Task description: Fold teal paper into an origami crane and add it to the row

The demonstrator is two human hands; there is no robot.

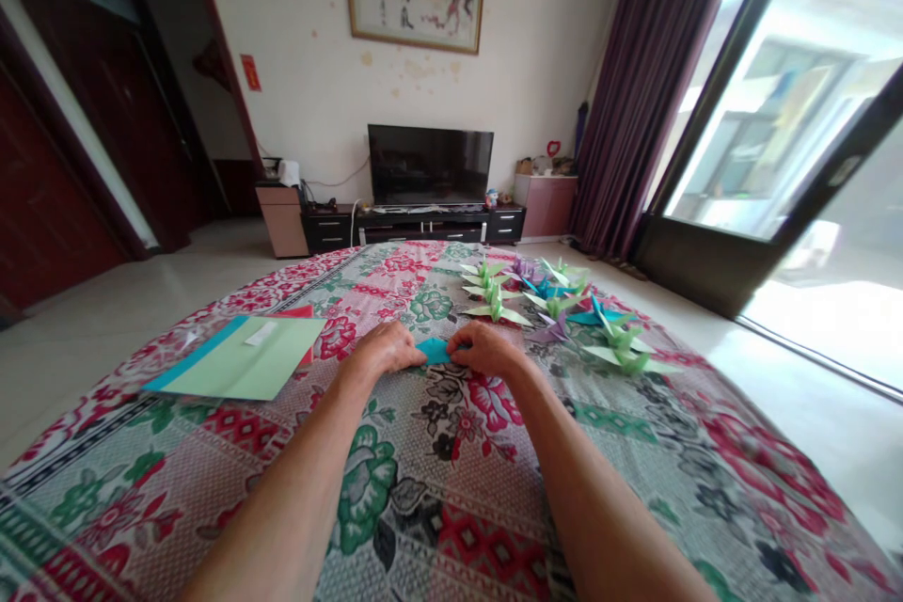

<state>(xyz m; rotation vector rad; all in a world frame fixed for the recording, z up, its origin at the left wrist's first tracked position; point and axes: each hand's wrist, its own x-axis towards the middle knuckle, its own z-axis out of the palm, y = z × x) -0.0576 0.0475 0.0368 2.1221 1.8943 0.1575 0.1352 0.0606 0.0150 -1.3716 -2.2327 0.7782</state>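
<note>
A small piece of blue folded paper (435,351) lies on the flowered tablecloth (451,480) in front of me. My left hand (387,348) pinches its left end and my right hand (485,349) pinches its right end, fingers closed and pressed down on the paper. Most of the blue paper is hidden under my fingers.
A stack of flat coloured sheets (244,358), green on top, lies to the left. Several folded paper cranes (557,306) in green, blue and purple stand at the far right of the table. Beyond are a television (430,165), a cabinet and a glass door (790,141).
</note>
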